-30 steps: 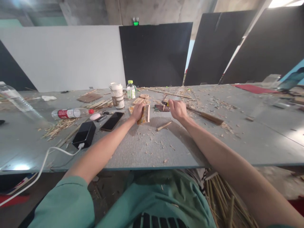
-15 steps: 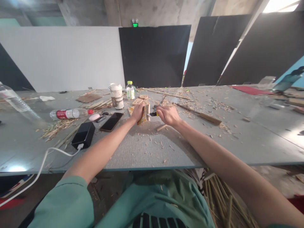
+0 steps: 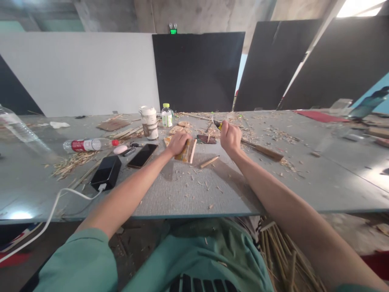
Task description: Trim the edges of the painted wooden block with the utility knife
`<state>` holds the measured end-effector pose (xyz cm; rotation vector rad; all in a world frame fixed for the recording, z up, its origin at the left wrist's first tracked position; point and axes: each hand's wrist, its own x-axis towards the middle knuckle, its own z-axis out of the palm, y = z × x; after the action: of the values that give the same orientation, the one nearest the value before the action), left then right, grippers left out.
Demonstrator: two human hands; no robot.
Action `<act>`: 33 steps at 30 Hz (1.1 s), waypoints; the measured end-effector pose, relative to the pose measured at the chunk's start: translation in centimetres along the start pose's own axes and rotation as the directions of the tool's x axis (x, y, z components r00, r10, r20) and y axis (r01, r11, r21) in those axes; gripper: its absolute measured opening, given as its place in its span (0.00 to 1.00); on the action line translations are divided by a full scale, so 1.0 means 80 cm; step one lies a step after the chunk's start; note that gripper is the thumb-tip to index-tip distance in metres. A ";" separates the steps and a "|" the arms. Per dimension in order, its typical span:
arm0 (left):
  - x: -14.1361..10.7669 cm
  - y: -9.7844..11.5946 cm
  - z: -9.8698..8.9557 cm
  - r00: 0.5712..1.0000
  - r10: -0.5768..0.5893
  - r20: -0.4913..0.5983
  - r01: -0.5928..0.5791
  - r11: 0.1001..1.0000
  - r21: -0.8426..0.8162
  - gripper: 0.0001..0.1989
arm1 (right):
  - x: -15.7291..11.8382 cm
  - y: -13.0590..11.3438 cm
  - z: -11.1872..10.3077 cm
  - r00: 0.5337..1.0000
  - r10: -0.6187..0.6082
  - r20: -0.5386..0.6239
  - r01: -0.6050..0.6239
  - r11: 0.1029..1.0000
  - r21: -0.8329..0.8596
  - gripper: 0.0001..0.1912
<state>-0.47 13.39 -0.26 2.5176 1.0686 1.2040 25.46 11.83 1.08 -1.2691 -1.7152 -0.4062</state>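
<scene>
Presently, left hand [image 3: 178, 144] bent over a brown-faced wooden block [image 3: 186, 154], fingers closed on it above the desk [image 3: 170, 202], its pale edge showing just right of them; right hand [image 3: 231, 137], apart to the right, fingers wrapped around a yellow-and-black utility knife [image 3: 218, 125], blade end raised, pointing up and leftward, not touching the wood. Between the two sets of fingers lies a dark reddish-brown piece [image 3: 206, 139], with a short pencil [image 3: 209, 162] nearer the wearer; smartphone [image 3: 142, 155] left of the left fingers, lidded cup [image 3: 149, 123] beyond it, wooden-handled tool [image 3: 269, 153] right of the right fingers.
</scene>
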 end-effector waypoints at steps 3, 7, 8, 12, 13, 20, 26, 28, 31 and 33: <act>0.002 -0.010 -0.007 0.997 -0.040 -0.069 0.042 0.999 0.028 0.19 | -0.008 0.007 0.001 0.993 -0.068 0.097 0.066 0.997 0.030 0.34; 0.002 -0.022 -0.005 0.988 -0.090 -0.124 0.098 0.993 0.059 0.19 | -0.020 -0.013 0.006 0.953 -0.208 0.219 0.191 0.977 0.096 0.32; 0.001 -0.025 -0.003 0.986 -0.101 -0.135 0.110 0.992 0.064 0.20 | -0.022 -0.021 0.007 0.939 -0.244 0.242 0.222 0.968 0.114 0.32; -0.001 -0.033 0.003 0.980 -0.127 -0.156 0.140 0.987 0.079 0.20 | -0.028 -0.049 0.003 0.875 -0.372 0.308 0.335 0.927 0.170 0.30; -0.001 -0.034 0.003 0.979 -0.131 -0.157 0.145 0.986 0.082 0.20 | -0.029 -0.053 0.001 0.866 -0.389 0.315 0.350 0.920 0.174 0.30; -0.002 -0.028 -0.001 0.983 -0.123 -0.137 0.136 0.986 0.091 0.19 | -0.029 -0.055 -0.001 0.875 -0.382 0.297 0.351 0.924 0.152 0.29; 0.001 0.021 0.019 1.000 -0.004 0.019 0.003 0.999 0.048 0.21 | 0.000 -0.017 -0.004 0.993 -0.089 0.082 0.089 0.996 0.012 0.32; 0.001 0.034 0.027 0.998 0.024 0.063 -0.025 0.999 0.022 0.24 | 0.006 -0.002 -0.007 1.000 0.018 0.007 -0.018 1.000 -0.016 0.35; 0.000 0.037 0.031 0.999 0.006 0.047 -0.007 1.000 0.018 0.25 | 0.005 0.012 -0.007 0.999 0.031 0.026 -0.031 1.000 -0.001 0.36; -0.001 0.027 0.027 1.000 -0.022 0.019 0.022 0.999 0.032 0.23 | 0.000 0.012 -0.004 0.996 -0.025 0.089 0.022 0.999 0.033 0.36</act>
<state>2.21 12.09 -0.89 2.5292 1.1167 1.1632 26.44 11.95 0.99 -1.2612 -1.8059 -0.3386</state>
